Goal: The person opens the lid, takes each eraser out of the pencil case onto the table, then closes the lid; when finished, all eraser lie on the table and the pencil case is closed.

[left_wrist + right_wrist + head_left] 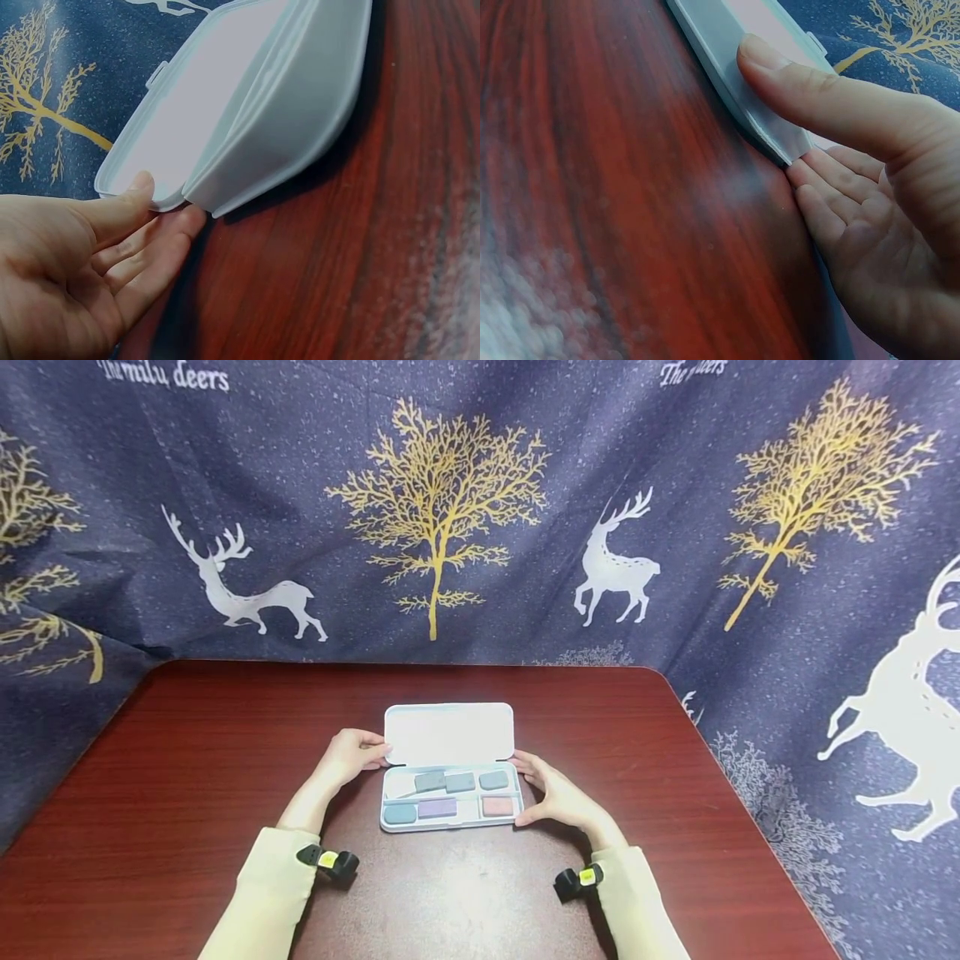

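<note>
A white hinged pencil case [450,827] lies on the table with its lid [448,733] raised at the back. In its tray sit a teal block [400,814], a purple block [437,808], a pink block [497,807] and several grey blocks [460,782]. My left hand [349,756] pinches the lid's left corner near the hinge, thumb [141,186] on the inner side and fingers behind. Around the right end of the tray, my right hand [555,795] grips with the thumb at the front corner and fingers at the back corner [799,161].
The dark red wooden table [225,727] has a rounded far edge. Behind it hangs a blue cloth [480,510] printed with white deer and yellow trees. A bright reflection shows on the tabletop in front of the case.
</note>
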### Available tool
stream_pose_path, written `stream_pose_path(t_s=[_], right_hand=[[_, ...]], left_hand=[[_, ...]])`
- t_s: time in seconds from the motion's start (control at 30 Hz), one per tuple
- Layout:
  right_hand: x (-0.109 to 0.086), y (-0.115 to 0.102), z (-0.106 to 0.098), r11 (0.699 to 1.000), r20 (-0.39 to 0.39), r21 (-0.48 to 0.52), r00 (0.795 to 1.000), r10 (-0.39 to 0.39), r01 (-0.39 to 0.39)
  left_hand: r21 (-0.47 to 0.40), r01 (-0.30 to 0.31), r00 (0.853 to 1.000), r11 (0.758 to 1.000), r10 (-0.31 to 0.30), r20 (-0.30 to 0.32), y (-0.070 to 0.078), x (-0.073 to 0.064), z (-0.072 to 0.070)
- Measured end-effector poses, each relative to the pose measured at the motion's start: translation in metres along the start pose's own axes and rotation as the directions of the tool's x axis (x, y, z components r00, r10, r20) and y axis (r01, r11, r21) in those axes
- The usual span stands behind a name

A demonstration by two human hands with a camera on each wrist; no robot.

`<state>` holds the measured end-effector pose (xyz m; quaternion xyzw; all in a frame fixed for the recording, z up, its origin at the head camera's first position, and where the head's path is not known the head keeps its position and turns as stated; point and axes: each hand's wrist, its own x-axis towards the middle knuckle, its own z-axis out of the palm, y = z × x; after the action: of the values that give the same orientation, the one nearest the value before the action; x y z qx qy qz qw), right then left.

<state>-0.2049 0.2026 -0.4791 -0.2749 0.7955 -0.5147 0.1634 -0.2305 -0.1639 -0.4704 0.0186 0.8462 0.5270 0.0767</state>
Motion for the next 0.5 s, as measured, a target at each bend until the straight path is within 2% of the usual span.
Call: stream_pose_path(t_s=[0.1,0.27,0.4,0.5], right_hand=[[0.0,0.001,0.0,1.0,0.003,0.003,1.0,-0.004,0.004],[0.001,0.004,0.0,1.0,0.004,0.013,1.0,-0.014,0.014],[0.0,0.006,0.0,1.0,0.005,0.018,1.0,-0.017,0.017],[0.0,0.005,-0.001,1.0,0.004,0.015,1.0,-0.017,0.016]], left_hand=[[0.059,-0.021,1.0,0.998,0.023,-0.02,0.0,-0.002,-0.001],[0.19,-0.043,0.994,0.981,0.062,-0.094,0.005,-0.007,-0.004],[0.214,-0.043,0.98,0.976,0.083,-0.18,0.013,-0.014,-0.008],[0.227,-0.056,0.97,0.972,0.108,-0.22,0.021,-0.022,-0.012]])
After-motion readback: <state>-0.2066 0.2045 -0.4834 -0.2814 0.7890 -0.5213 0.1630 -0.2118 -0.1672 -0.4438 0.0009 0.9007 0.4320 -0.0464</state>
